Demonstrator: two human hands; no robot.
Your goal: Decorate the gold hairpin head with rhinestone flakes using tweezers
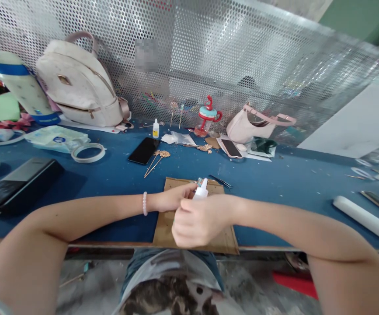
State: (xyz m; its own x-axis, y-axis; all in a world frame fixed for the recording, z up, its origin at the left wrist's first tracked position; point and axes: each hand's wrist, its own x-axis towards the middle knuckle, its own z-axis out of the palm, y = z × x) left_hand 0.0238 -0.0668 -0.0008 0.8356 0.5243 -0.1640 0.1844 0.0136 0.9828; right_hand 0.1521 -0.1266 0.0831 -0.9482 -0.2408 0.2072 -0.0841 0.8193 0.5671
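My right hand [192,222] is closed in a fist around a small white glue bottle [201,191], whose pointed nozzle sticks up past the fingers. Just behind it, my left hand [177,197] has its fingers pinched together. A small ornament with teal beads [199,180] shows at those fingertips, partly covered by the bottle; its lower part is hidden. Both hands are over a brown cardboard sheet [167,229] at the table's front edge. Dark tweezers [221,181] lie by the cardboard's far right corner.
Gold hairpins [156,161], a black phone [144,150] and another glue bottle [155,129] are beyond the cardboard. A tape roll [88,153] and black device [20,181] lie left. Further back stand a white backpack [78,85], a red-lidded cup [205,118] and a pink handbag [250,127].
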